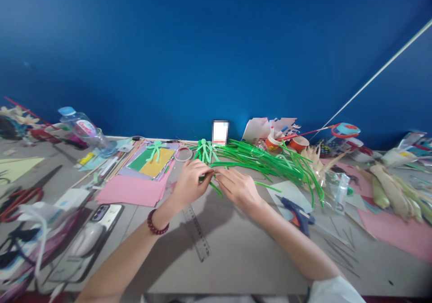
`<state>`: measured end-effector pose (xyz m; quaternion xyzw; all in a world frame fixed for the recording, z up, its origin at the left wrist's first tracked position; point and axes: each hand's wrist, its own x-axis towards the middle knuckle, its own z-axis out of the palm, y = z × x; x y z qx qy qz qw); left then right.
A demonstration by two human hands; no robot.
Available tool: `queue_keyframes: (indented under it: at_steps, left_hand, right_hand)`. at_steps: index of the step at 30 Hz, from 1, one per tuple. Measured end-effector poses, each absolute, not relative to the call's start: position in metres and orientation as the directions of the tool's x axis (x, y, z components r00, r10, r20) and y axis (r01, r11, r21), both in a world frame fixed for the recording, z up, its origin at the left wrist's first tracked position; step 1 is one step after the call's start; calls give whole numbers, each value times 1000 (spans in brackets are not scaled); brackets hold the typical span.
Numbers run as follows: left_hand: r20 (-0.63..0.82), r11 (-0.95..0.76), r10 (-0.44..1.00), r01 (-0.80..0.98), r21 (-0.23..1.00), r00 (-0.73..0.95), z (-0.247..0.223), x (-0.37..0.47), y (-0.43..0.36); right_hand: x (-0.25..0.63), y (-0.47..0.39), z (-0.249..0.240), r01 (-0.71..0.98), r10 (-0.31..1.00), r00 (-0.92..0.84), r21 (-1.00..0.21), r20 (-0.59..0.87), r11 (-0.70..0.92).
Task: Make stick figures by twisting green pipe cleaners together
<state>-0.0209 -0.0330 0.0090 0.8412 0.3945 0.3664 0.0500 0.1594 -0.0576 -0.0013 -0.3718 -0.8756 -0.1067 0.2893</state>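
My left hand (194,181) and my right hand (236,187) meet over the middle of the table, fingertips pinched close together. Between them is a green fuzzy stem (216,188), one end sticking out below the left fingers. Another green length (268,186) shows to the right of my right hand. Just beyond the hands stand small green stem figures (205,151) beside a bright phone screen (220,133). A large bundle of green stems (270,159) lies behind and right of my right hand. A clear ruler (197,235) lies below my left hand.
Pink paper (131,190), a packet bearing a green figure (155,151), a phone (108,215) and scissors (25,199) lie left. A bottle (83,125) is at the back left. On the right are a blue glue gun (297,215), paper cups (299,143) and corn husks (393,192).
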Motion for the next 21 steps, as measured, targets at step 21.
queue_keyframes:
  at_steps: [21]
  left_hand:
    - [549, -776, 579, 613, 146, 602, 5, -18, -33]
  right_hand:
    - [168, -26, -12, 173, 955, -273, -970, 116, 168]
